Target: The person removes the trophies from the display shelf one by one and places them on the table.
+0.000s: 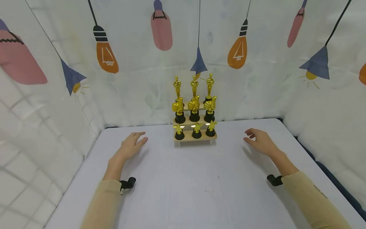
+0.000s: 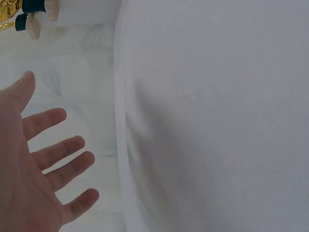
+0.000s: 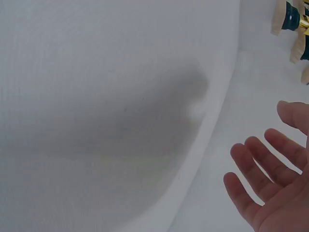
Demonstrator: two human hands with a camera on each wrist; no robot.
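A three-tier wooden stand (image 1: 188,136) stands at the table's far middle, bearing gold trophies on black bases. Three standing-figure trophies (image 1: 194,86) fill the top tier, three thumbs-up trophies (image 1: 193,105) the middle one, and three star trophies (image 1: 196,127) the lowest. To the left of the stand, my left hand (image 1: 132,146) hovers over the table, holding nothing. My right hand (image 1: 261,142) is on the other side, also apart from the stand and holding nothing. Both wrist views show relaxed, spread fingers; the left palm (image 2: 24,179) and right palm (image 3: 287,208) are bare.
A white cloth covers the table (image 1: 183,184), whose far edge runs close to the patterned fabric backdrop (image 1: 128,95). Fabric also hangs along the left and right sides. A small black device (image 1: 128,183) is strapped at the left wrist, another black device (image 1: 274,180) at the right.
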